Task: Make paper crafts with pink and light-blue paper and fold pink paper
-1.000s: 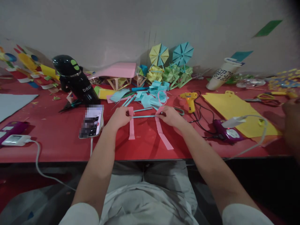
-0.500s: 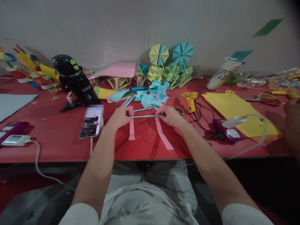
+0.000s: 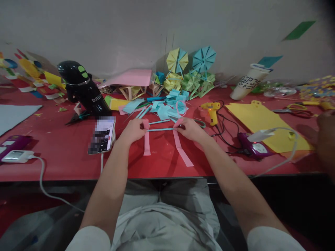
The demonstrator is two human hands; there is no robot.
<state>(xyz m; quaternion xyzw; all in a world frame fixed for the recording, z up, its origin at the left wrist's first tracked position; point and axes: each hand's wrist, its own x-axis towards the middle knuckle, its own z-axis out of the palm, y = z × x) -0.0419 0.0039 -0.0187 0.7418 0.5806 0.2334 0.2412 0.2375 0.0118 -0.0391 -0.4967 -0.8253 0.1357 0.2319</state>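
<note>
My left hand (image 3: 134,131) is closed, pinching one pink paper strip (image 3: 147,143) where it meets the left end of a thin light-blue paper stick (image 3: 161,129). At the stick's other end, my right hand (image 3: 190,129) pinches a second pink strip (image 3: 183,155), which hangs slanting toward the table's front. The stick spans level between both hands. Just behind it lies another light-blue stick (image 3: 160,121). A pink loop of paper (image 3: 180,108) rises beyond my right hand. Both sets of fingertips are partly hidden by the paper.
Blue paper scraps (image 3: 163,112) lie behind the hands, with folded paper umbrellas (image 3: 204,59) farther back. A yellow glue gun (image 3: 212,111) with a cord stands right. Left are a phone (image 3: 103,136) and a black bottle (image 3: 85,87). Another person's hand (image 3: 326,139) shows at the right edge.
Almost nothing differs. Both hands keep their hold on the pink strips and the blue stick in the same place.
</note>
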